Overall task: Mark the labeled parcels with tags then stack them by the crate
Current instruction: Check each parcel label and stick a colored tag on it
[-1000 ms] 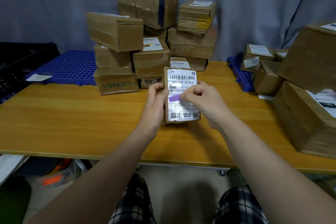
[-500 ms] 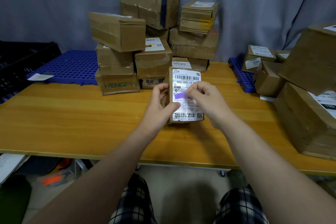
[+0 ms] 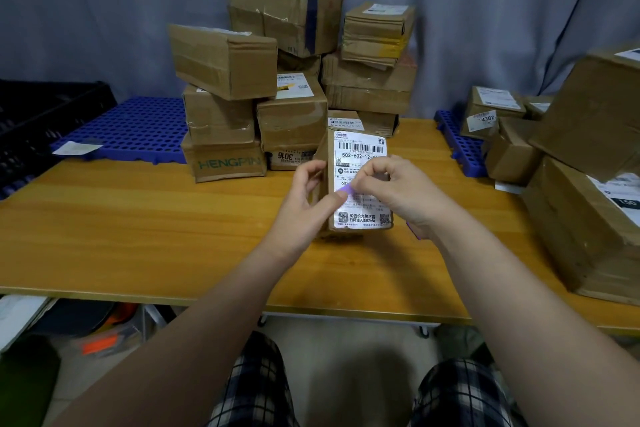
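Parcel: we see a small brown parcel (image 3: 360, 215) standing on end on the counter (image 3: 138, 236), just right of the frame's centre, its white shipping label (image 3: 362, 149) facing us.
Left hand: our left hand (image 3: 304, 204) grips the parcel's left edge, fingers curled behind it and the thumb lying across the label face.
Right hand: our right hand (image 3: 405, 194) pinches a purple tag (image 3: 346, 189) against the middle of the label, so the two hands are close together, thumb almost meeting fingertips.
Risk, crooked tag: we judge the tag could go on creased or slanted if the fingertips let go before it is pressed flat.
Risk, covered print: the tag sits over printed lines, and it could hide the barcode if it slides upward.
Risk, tipping: the parcel stands on a narrow end, so a push from the right hand could rock it backward if the left hand loosens.
Risk, spare strip: a purple sliver (image 3: 414, 232) shows under the right hand; we cannot tell what it is, but it could drop.
Risk, stacking: the stack of parcels (image 3: 287, 80) in the upper centre looks uneven, with the black crate (image 3: 41, 121) at the left edge, so a careless placement could topple boxes.
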Tool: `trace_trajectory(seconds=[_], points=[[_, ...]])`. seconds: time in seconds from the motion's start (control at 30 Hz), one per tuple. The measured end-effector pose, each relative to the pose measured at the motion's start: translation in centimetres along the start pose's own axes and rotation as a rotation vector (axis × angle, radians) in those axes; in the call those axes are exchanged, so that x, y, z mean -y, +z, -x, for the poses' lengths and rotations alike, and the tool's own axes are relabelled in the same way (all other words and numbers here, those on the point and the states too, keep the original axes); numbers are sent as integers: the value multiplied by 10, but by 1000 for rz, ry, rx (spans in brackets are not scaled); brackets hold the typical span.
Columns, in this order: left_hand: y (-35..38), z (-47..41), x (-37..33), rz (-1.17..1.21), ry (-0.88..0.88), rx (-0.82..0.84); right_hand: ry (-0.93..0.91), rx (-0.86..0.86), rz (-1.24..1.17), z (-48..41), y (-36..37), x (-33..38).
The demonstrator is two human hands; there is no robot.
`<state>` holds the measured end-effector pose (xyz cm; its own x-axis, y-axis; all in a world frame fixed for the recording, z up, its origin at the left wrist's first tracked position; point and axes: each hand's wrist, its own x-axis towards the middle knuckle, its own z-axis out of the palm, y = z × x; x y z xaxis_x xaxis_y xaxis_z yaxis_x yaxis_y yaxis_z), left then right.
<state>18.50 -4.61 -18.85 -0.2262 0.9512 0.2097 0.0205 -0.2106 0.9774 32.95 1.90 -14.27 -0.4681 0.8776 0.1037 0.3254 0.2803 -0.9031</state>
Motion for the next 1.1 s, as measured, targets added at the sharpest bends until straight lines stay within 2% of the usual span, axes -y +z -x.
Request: trace_trajectory(seconds=[0.37,0.67,0.83,1.1], points=[[2,0,2,-5,21,16,-91,-132,54,-2,5,-4],[2,-5,2,-27,1,-58,-100,-84,24,-3,6,-8],[6,-9,1,-44,20,-108,-130,-270,119,-3,14,-11],[3,-5,4,23,-12,-101,-89,-373,-93,5,20,-17]])
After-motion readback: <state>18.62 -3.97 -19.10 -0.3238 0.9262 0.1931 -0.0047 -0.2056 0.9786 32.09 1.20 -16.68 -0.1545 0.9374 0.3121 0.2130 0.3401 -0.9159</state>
